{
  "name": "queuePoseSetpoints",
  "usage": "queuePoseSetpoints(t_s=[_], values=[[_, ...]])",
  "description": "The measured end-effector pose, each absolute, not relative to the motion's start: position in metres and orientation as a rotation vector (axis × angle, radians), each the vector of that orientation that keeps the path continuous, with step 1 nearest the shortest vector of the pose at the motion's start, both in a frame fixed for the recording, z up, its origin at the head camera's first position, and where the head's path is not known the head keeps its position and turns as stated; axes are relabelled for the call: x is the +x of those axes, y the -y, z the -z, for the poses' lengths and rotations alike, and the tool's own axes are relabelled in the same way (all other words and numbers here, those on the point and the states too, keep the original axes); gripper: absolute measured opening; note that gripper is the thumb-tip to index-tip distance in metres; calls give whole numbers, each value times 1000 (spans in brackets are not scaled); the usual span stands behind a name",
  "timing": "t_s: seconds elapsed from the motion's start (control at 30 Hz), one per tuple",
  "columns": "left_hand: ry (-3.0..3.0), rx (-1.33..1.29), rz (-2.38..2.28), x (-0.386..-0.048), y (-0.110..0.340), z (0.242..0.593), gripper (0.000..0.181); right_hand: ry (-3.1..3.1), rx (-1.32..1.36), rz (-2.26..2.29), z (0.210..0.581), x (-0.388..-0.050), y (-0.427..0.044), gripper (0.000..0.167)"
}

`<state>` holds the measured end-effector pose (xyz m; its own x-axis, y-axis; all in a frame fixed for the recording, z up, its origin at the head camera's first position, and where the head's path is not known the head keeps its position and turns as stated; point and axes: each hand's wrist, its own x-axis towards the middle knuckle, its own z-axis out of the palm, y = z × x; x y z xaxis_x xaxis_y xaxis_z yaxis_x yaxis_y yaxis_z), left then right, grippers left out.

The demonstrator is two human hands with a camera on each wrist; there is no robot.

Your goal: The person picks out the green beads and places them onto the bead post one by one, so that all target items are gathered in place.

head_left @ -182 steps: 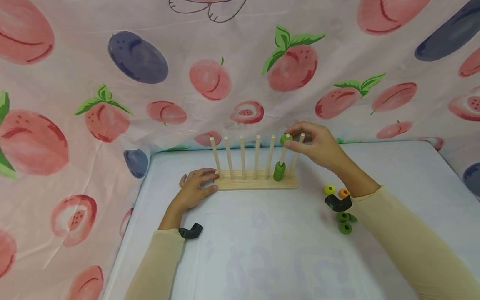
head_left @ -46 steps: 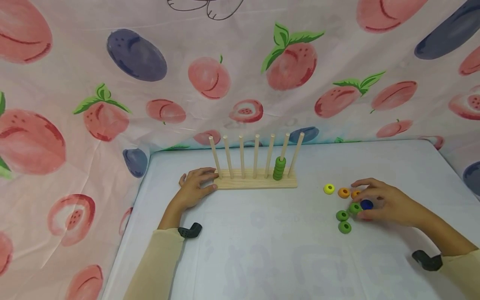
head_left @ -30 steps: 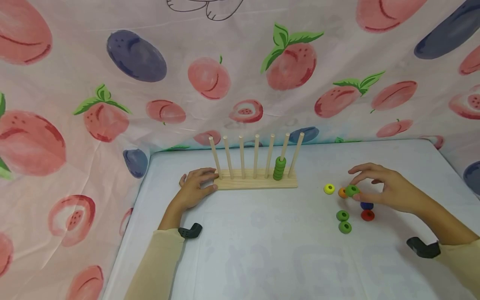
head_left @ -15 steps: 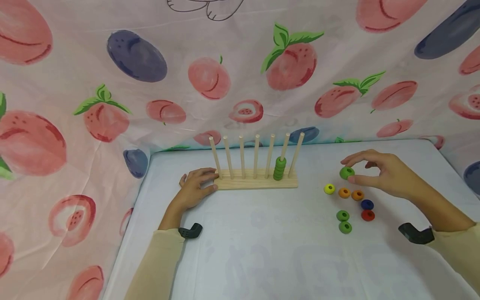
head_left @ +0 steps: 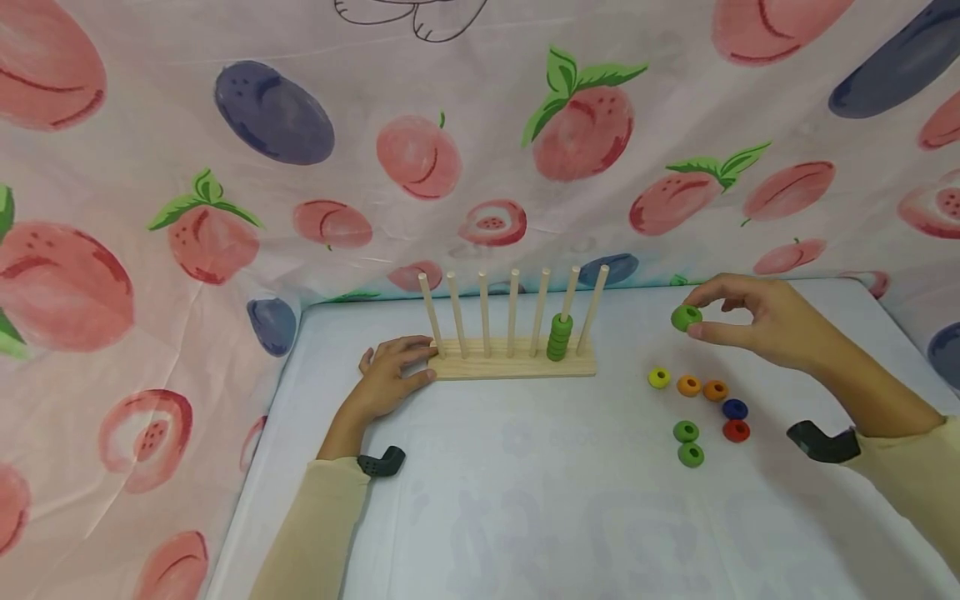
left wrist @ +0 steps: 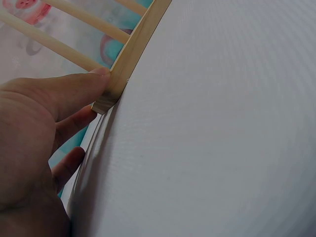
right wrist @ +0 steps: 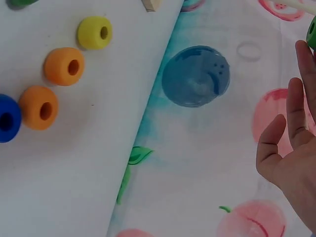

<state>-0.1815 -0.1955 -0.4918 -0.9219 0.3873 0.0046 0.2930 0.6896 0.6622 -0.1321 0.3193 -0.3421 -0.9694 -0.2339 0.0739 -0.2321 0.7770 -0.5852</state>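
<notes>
A wooden rack (head_left: 510,367) with several upright pegs stands at the table's back; green beads (head_left: 558,337) are stacked on its second peg from the right. My left hand (head_left: 390,379) grips the rack's left end, and in the left wrist view its thumb lies on the end of the base (left wrist: 123,64). Right of the rack and above the table, my right hand (head_left: 765,321) pinches a green bead (head_left: 686,317) between thumb and fingers. In the right wrist view that bead (right wrist: 311,34) shows only in part beside the right hand (right wrist: 301,143).
Loose beads lie on the white table (head_left: 525,500) right of the rack: one yellow (head_left: 659,378), two orange (head_left: 688,386), one blue (head_left: 735,409), one red (head_left: 737,431) and two green (head_left: 686,432). A fruit-print cloth (head_left: 450,83) hangs behind the table.
The green stack on the peg has grown since the oldest frame. My right hand has picked a green bead from the loose group and moved it up and slightly left. My left hand stays put.
</notes>
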Motion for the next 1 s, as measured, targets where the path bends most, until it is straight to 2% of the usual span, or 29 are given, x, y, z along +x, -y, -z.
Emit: queuePoseSetpoints(t_s=[0.2, 1.0], values=[[-2779, 569, -1026, -183, 196, 494, 44, -2965, -377, 1002, 332, -140, -313, 28], [-2757, 553, -1050, -182, 196, 493, 43, -2947, -639, 1321, 294, -176, -254, 32]])
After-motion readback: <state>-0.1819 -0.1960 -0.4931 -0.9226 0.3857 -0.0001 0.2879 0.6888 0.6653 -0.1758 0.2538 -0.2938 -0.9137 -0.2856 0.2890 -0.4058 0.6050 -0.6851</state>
